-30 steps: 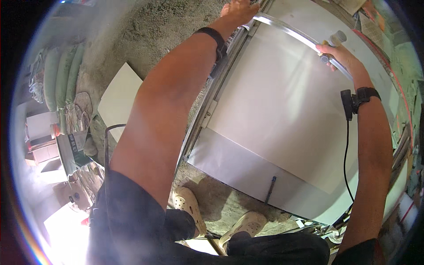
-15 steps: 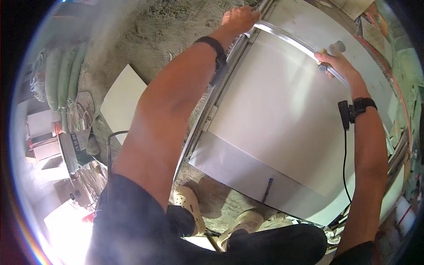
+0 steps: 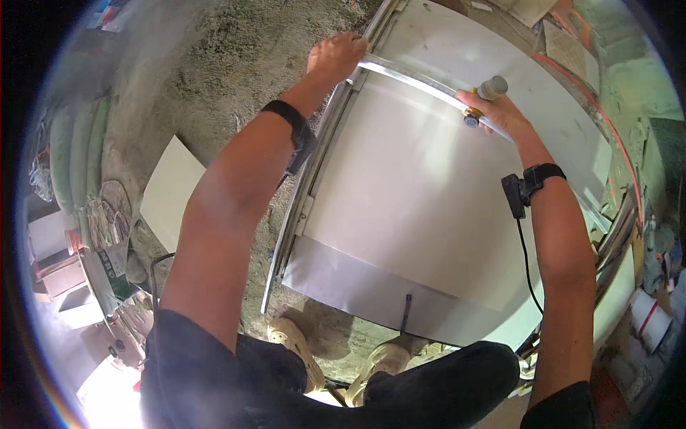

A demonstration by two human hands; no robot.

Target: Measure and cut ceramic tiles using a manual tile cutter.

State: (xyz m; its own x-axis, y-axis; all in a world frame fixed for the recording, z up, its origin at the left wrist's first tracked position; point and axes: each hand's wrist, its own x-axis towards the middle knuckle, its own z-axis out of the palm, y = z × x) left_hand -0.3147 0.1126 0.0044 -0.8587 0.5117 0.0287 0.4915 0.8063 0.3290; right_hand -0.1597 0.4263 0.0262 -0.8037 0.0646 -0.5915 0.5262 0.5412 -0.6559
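Note:
A pale rectangular sheet (image 3: 400, 179) lies over a larger white panel (image 3: 457, 43) in front of me. Across its far part runs a silvery metal bar (image 3: 414, 80). My left hand (image 3: 338, 57) is closed around the bar's left end, at the long metal rail (image 3: 304, 182) along the panel's left side. My right hand (image 3: 501, 116) grips a small knobbed tool (image 3: 491, 88) on the bar, with a grey round handle, a brass-coloured body and a small side knob. Its underside is hidden.
A dark pen-like stick (image 3: 407, 313) lies on the grey strip at the panel's near edge. A loose white board (image 3: 173, 191) rests on the rough ground at left, near green sacks (image 3: 78, 154) and boxes. An orange-red hose (image 3: 607, 121) curves along the right. My shoes are close below the panel.
The whole view has shifted, so panel, bar and both hands appear further left and lower. Both hands keep their grips, with little visible movement along the bar.

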